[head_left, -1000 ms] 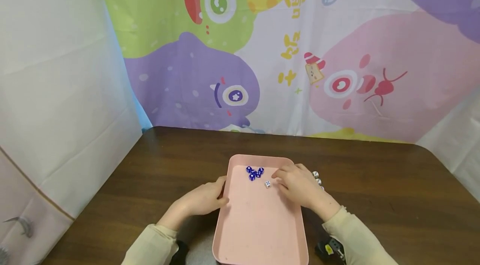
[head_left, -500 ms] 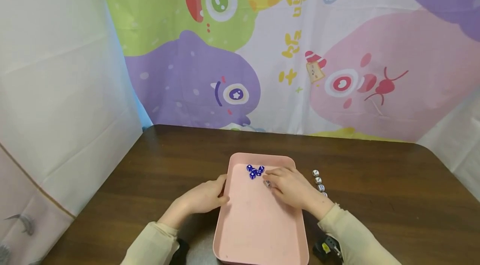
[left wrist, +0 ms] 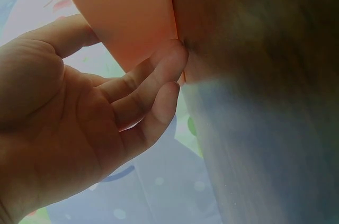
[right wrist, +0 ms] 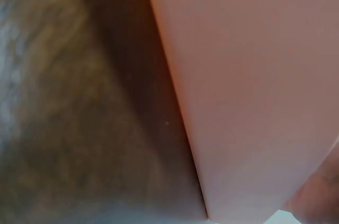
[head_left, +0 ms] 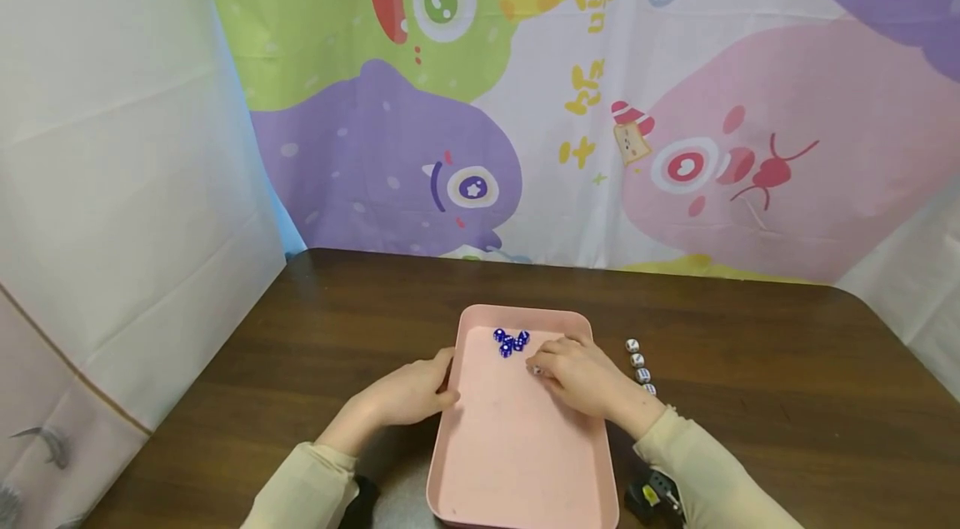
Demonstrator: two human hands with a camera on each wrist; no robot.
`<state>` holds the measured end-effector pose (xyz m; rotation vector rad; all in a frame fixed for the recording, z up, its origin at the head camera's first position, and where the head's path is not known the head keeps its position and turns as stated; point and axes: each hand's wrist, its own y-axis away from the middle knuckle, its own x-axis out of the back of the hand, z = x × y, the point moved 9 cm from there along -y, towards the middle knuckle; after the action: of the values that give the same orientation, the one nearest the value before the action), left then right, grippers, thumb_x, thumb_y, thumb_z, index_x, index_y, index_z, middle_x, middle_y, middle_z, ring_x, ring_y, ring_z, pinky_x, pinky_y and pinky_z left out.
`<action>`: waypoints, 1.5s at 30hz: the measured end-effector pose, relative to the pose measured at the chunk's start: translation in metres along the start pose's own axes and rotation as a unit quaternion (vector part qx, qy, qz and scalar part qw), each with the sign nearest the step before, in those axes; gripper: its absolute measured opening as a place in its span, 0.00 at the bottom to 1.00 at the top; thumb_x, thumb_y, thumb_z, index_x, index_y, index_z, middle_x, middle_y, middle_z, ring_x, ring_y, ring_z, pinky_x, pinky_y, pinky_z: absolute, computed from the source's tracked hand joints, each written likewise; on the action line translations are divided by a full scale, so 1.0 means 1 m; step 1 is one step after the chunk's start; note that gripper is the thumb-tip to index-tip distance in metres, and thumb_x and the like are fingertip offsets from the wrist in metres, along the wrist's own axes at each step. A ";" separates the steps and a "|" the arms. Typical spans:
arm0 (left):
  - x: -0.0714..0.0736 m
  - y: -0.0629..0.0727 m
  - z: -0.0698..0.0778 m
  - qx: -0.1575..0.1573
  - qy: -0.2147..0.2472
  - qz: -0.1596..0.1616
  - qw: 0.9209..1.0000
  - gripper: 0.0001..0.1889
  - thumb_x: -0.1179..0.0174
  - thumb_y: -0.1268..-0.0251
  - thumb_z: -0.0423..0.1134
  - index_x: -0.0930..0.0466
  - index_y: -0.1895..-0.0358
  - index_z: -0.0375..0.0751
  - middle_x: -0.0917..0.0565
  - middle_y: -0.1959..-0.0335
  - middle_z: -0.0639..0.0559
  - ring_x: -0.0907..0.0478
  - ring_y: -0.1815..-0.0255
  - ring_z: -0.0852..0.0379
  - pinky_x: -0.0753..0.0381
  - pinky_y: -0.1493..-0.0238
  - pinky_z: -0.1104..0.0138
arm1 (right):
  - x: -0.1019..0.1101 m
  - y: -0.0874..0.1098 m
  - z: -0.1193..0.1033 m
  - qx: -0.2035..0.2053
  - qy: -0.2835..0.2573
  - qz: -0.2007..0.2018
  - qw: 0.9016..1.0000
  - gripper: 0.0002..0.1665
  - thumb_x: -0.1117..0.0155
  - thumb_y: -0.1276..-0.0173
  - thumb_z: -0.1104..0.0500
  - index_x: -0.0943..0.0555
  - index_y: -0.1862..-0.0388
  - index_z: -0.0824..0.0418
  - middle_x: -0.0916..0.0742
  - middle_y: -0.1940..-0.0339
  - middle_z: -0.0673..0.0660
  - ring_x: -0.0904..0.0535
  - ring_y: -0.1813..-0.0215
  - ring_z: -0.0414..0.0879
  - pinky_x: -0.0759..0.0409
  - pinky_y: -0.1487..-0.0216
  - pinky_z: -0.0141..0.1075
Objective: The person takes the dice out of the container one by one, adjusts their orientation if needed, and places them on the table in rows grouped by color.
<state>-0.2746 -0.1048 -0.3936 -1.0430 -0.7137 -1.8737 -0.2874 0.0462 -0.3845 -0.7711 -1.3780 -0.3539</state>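
Note:
A pink tray [head_left: 521, 454] lies on the dark wooden table. My left hand [head_left: 408, 394] grips its left side, thumb over the rim and fingers against the outer wall [left wrist: 124, 12]. Inside the tray, my right hand [head_left: 585, 379] pinches a white die [head_left: 537, 371], mostly hidden by the fingers. Just beyond those fingertips sits a cluster of several blue dice [head_left: 507, 347] on the tray floor. In the right wrist view the tray wall covers most of the right hand [right wrist: 320, 197], and no die shows there.
Outside the tray to the right, several white dice [head_left: 637, 361] stand in a line on the table [head_left: 765, 379]. A black device [head_left: 651, 497] lies near the right sleeve. Behind the table hangs a cartoon-printed curtain [head_left: 555, 204].
My right hand has moved left over the white die and closed its fingers on it. More of the white dice line outside the tray shows now. My left hand has stayed put.

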 end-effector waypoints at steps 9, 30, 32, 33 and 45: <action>-0.002 0.000 -0.001 0.003 0.003 -0.005 1.000 0.28 0.48 0.39 0.38 0.43 0.39 0.26 0.21 0.58 0.39 0.26 0.67 0.57 0.27 0.62 0.59 | 0.000 0.001 0.000 -0.003 0.000 -0.005 1.000 0.06 0.36 0.45 0.65 0.20 0.73 0.53 0.19 0.73 0.47 0.24 0.65 0.44 0.31 0.49 0.45; 0.000 0.001 -0.002 0.003 0.005 -0.005 1.000 0.29 0.48 0.40 0.38 0.43 0.38 0.27 0.21 0.56 0.39 0.25 0.66 0.57 0.26 0.61 0.59 | 0.008 0.003 0.001 -0.029 -0.045 -0.028 0.998 0.05 0.36 0.45 0.63 0.20 0.72 0.53 0.18 0.72 0.46 0.24 0.67 0.41 0.33 0.47 0.50; 0.001 0.001 -0.002 0.004 0.004 -0.005 1.000 0.29 0.48 0.40 0.38 0.43 0.38 0.27 0.21 0.57 0.39 0.26 0.67 0.57 0.26 0.61 0.60 | 0.010 0.004 0.002 -0.029 -0.043 -0.027 0.998 0.04 0.35 0.45 0.62 0.19 0.71 0.53 0.18 0.71 0.46 0.24 0.67 0.41 0.32 0.48 0.50; 0.001 0.001 -0.002 0.005 0.005 -0.005 1.000 0.29 0.48 0.40 0.38 0.43 0.38 0.27 0.21 0.56 0.39 0.26 0.67 0.57 0.27 0.61 0.60 | 0.010 0.004 0.002 -0.030 -0.043 -0.028 0.998 0.05 0.35 0.45 0.62 0.19 0.70 0.53 0.18 0.71 0.46 0.24 0.67 0.41 0.32 0.49 0.50; 0.000 0.001 0.000 -0.005 0.002 0.000 1.000 0.27 0.48 0.40 0.37 0.41 0.40 0.27 0.21 0.61 0.41 0.26 0.67 0.57 0.27 0.62 0.59 | 0.020 0.011 0.007 -0.031 -0.041 -0.019 0.998 0.06 0.35 0.46 0.63 0.20 0.69 0.52 0.18 0.70 0.46 0.25 0.68 0.39 0.31 0.52 0.52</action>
<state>-0.2742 -0.1055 -0.3934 -1.0445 -0.7024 -1.8820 -0.2811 0.0629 -0.3680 -0.8181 -1.4665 -0.4002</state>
